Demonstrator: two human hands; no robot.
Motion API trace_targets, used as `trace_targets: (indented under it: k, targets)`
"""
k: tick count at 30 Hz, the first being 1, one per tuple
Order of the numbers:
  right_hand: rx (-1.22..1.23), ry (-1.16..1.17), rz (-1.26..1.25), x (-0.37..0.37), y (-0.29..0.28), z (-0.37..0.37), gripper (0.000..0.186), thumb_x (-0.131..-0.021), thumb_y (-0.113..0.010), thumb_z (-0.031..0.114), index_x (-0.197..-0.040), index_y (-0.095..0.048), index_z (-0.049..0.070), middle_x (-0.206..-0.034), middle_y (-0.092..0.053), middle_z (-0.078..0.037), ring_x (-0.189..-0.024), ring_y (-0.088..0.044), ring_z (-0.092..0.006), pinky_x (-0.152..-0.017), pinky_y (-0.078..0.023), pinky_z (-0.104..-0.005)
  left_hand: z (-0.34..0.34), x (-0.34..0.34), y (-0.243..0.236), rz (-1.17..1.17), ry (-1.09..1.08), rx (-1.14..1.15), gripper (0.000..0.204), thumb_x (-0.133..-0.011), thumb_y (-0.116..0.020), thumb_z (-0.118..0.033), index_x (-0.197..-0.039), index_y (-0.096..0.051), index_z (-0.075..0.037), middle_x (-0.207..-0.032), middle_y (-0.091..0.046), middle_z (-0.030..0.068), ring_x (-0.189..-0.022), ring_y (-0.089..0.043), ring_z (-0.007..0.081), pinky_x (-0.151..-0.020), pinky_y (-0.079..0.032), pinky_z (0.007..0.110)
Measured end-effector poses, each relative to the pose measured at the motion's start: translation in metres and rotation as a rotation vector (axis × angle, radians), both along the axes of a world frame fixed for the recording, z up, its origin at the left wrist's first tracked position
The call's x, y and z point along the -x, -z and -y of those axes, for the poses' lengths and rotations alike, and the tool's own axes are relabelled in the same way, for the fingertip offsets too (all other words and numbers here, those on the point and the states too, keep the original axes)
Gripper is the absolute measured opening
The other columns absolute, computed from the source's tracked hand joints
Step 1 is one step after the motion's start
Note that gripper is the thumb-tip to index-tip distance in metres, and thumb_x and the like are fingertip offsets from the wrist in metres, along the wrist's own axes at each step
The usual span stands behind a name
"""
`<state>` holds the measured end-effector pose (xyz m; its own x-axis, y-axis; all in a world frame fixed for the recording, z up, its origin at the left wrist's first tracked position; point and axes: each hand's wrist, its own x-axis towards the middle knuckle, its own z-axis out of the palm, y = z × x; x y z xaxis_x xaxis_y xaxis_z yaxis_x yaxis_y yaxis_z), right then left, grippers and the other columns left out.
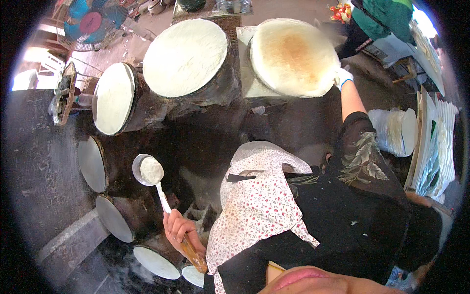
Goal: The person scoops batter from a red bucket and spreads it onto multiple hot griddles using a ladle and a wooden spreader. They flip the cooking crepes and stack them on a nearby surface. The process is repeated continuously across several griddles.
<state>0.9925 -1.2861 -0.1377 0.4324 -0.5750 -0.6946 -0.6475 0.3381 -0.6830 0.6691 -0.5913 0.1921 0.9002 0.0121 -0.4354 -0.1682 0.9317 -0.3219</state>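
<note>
Dark, scuffed ground (34,147) runs off into black at the far left, where the lens cuts it away. A fan (90,22) with blue blades stands at the upper left, its top cropped. Grey discs (92,164) curve down this side, and above them a pale sheet (113,98) tops a dark drum. Next comes my ladle (163,197), its bowl holding a lump of white batter (151,170); my left hand (182,230) is wrapped round the handle, fingers curled in and hiding part of it, the wooden end poking out below. Up beyond it, a bigger pale round (186,59) covers its drum's top. My flowered cloth (264,196) blocks much of the middle. Past that, near the top, lies the browned flatbread (293,54), my white-gloved right hand (343,77) at its right rim, fingers together; I cannot tell whether they pinch the edge. A grey blur just above is too smeared to make out. Someone in green (387,22) is cut off by the top, and white sheets (443,142) lean at the far right
</note>
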Motion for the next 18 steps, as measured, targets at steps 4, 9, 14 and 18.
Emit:
trace_targets:
  k: [4,9,14,18]
  targets:
    - [0.118,-0.14,-0.062,-0.008,-0.02,0.022,0.06,-0.091,-0.075,0.039,-0.138,-0.064,0.005,-0.136,-0.068,-0.012,-0.119,-0.065,-0.0304,-0.095,-0.056,-0.0478,-0.011,0.007,0.004,0.012,-0.047,0.043,0.035,-0.115,-0.04,-0.026,-0.083,-0.041,-0.011,-0.069,-0.043,-0.0014,-0.051,-0.047,0.0088,-0.046,-0.042,0.027]
    - [0.711,-0.428,-0.125,0.023,-0.059,0.013,0.074,-0.086,-0.086,0.034,-0.147,-0.06,0.002,-0.128,-0.071,-0.016,-0.103,-0.07,-0.0263,-0.079,-0.061,-0.047,-0.081,0.064,0.01,0.064,-0.103,0.153,0.031,-0.114,-0.041,-0.02,-0.084,-0.041,-0.011,-0.067,-0.042,-0.0029,-0.048,-0.042,0.0067,-0.041,-0.04,0.024]
    - [1.178,-0.654,0.272,0.081,-0.134,-0.153,0.074,-0.086,-0.069,0.006,-0.158,-0.05,0.011,-0.138,-0.066,-0.02,-0.098,-0.07,-0.0302,-0.088,-0.057,-0.0411,-0.16,0.178,0.035,0.045,-0.195,0.161,0.034,-0.115,-0.037,-0.02,-0.084,-0.042,-0.006,-0.07,-0.044,0.0017,-0.05,-0.048,0.0115,-0.044,-0.045,0.028]
    - [0.843,-1.034,0.74,0.101,-0.18,-0.408,0.077,-0.089,-0.063,0.007,-0.163,-0.04,0.012,-0.125,-0.064,-0.011,-0.09,-0.065,-0.0187,-0.077,-0.054,-0.0312,-0.207,0.229,0.058,0.069,-0.299,0.204,0.024,-0.115,-0.035,-0.016,-0.096,-0.043,-0.003,-0.075,-0.044,0.0026,-0.052,-0.047,0.0108,-0.045,-0.045,0.026]
